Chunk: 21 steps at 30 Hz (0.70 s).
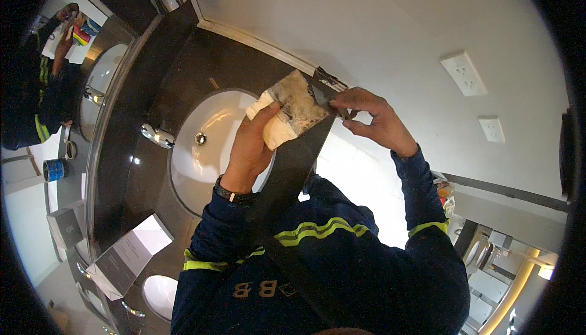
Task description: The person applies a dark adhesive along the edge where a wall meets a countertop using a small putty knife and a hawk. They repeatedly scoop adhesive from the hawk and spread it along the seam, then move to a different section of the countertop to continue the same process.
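Observation:
My left hand [247, 149] grips a folded cream cloth [296, 106], soiled with grey and brown stains, between the thumb on top and fingers tucked underneath. The cloth is above the right rim of the white basin [192, 152] and the dark counter's edge. At the cloth's far right corner, my right hand [375, 118] pinches a small, thin, dark grey flat piece [320, 97] between thumb and fingers. That piece is close to the cloth; whether the two touch, I cannot tell. Its exact kind is unclear.
A chrome tap [157, 136] stands left of the basin on the dark counter [183, 60]. Nearer me are an open white-and-grey box [131, 255] and a second basin [162, 295]. A mirror lines the left; the white wall at right carries sockets [464, 72].

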Each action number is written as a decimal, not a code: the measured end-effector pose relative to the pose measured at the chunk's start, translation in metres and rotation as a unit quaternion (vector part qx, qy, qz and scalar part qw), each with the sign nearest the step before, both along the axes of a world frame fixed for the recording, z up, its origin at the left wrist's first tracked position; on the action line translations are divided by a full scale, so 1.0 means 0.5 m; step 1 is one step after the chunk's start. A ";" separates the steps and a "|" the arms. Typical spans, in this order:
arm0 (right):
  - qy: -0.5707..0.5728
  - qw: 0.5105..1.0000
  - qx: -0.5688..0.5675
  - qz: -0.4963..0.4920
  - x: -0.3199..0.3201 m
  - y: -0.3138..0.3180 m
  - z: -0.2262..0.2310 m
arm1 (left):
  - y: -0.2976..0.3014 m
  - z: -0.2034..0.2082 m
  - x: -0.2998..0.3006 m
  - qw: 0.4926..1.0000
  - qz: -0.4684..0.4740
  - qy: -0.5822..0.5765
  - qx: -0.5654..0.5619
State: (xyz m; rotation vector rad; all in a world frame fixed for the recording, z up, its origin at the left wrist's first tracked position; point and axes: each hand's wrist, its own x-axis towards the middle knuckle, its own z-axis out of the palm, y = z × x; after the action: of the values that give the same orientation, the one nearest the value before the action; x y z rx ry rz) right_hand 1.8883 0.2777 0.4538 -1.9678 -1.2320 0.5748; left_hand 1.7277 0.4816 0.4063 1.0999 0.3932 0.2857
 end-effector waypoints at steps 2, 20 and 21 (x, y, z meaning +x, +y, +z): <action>-0.050 0.997 -0.059 -0.014 0.014 -0.011 -0.012 | 0.007 -0.006 -0.016 0.999 0.016 -0.011 0.032; -0.453 0.867 -0.198 0.063 0.204 0.034 -0.316 | 0.056 -0.059 -0.172 0.977 0.165 0.082 -0.105; -0.458 0.866 -0.186 0.070 0.207 0.037 -0.320 | 0.057 -0.067 -0.174 0.951 0.187 0.069 -0.237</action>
State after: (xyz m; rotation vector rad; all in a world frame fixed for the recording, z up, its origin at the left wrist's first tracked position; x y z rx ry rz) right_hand 1.9917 0.2964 0.2937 -2.6164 -1.9458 -0.1375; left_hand 1.6406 0.5102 0.3729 0.5682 0.7550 0.4240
